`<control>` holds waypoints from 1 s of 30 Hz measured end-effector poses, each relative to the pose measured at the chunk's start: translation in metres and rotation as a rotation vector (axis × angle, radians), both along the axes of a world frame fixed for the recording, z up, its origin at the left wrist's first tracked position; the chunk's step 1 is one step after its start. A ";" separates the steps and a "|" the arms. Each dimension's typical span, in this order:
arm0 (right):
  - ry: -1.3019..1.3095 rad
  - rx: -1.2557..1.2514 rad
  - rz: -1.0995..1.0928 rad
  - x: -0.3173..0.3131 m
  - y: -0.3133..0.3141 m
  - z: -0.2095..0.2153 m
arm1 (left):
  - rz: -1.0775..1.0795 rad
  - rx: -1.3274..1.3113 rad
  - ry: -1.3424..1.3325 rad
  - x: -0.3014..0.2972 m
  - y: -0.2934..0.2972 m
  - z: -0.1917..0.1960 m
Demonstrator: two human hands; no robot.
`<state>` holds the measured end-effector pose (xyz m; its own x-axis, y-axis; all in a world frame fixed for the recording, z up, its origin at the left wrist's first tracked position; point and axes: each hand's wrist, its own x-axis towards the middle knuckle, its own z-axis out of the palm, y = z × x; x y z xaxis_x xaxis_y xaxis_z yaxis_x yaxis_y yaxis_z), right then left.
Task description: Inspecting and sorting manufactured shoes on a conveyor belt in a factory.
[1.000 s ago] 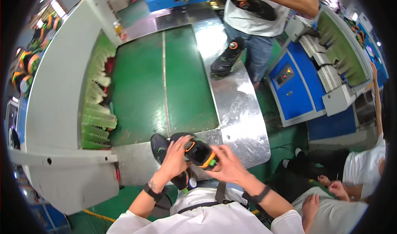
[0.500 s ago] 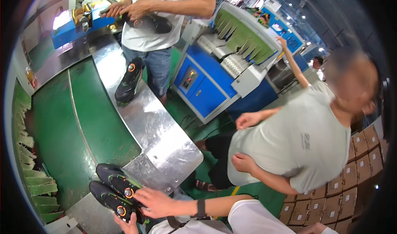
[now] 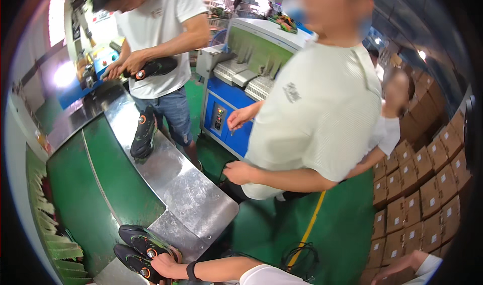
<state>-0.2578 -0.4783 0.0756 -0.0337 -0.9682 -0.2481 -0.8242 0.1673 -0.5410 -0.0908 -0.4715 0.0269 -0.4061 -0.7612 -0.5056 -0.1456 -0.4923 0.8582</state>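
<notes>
Two black shoes with green and orange trim [image 3: 143, 243] lie side by side at the near corner of the steel table [image 3: 193, 204]. My right hand [image 3: 165, 266], with a dark band on the wrist, is curled over their near ends and grips them. My forearm comes in from the lower right. My left hand is out of the picture.
A green conveyor belt [image 3: 85, 184] runs along the table, where another black shoe [image 3: 143, 134] stands. A person at the far end holds a black shoe [image 3: 157, 66]. A second person in a pale shirt [image 3: 322, 114] stands close by a blue machine [image 3: 226, 114]. Stacked cardboard boxes [image 3: 427, 194] fill the right.
The view has swung right. The shoe I held in both hands now lies beside a second one on the table corner. My left hand has left the picture.
</notes>
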 end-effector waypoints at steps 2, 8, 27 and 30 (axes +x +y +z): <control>-0.069 -0.031 -0.092 -0.011 0.002 -0.003 | 0.000 -0.014 -0.015 -0.011 0.007 0.028; -0.298 -0.010 -0.089 -0.113 0.076 0.040 | 0.135 0.070 -0.227 -0.035 0.065 0.099; -0.142 0.130 -0.808 -0.291 0.392 0.070 | -0.871 0.076 -0.032 -0.128 0.086 0.115; -0.801 -0.094 -1.437 -0.335 0.410 0.090 | -0.823 0.079 -0.065 -0.134 0.090 0.116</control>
<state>-0.5930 -0.0688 0.1657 -0.7611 -0.2708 -0.5894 0.4445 0.4441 -0.7779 -0.2251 -0.3815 0.1426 -0.7859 -0.1951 -0.5868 -0.5339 -0.2649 0.8030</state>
